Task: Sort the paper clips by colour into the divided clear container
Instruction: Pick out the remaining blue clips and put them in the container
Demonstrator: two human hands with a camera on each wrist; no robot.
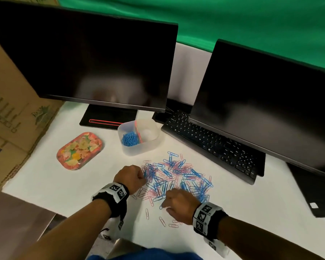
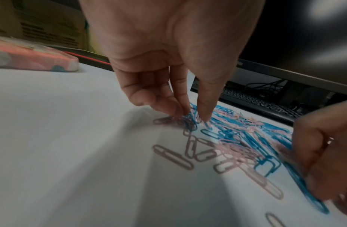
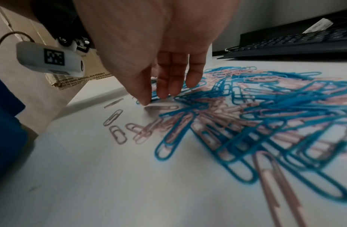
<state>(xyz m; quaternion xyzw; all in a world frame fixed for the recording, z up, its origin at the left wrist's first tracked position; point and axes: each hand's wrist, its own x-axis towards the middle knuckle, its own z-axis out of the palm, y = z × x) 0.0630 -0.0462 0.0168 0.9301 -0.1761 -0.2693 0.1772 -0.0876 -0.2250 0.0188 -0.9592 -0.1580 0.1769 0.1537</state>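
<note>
A mixed pile of blue and pink paper clips [image 1: 176, 177] lies on the white table. Behind it stands the divided clear container [image 1: 150, 145], with blue clips [image 1: 129, 139] in its left compartment. My left hand [image 2: 194, 118] is at the pile's left edge, and its thumb and fingers pinch a small bunch of blue clips [image 2: 190, 122]. My right hand [image 3: 155, 99] is at the pile's near edge. Its thumb and fingertips come together on a blue clip [image 3: 149, 100], right beside a pink clip [image 3: 163, 107]. In the head view both hands' fingertips are mostly hidden.
A floral tray [image 1: 80, 151] lies left of the container. Two dark monitors and a black keyboard [image 1: 210, 141] crowd the back and right. A cardboard box [image 1: 11, 119] stands at the left. A few loose pink clips [image 1: 162, 221] lie near the table's front.
</note>
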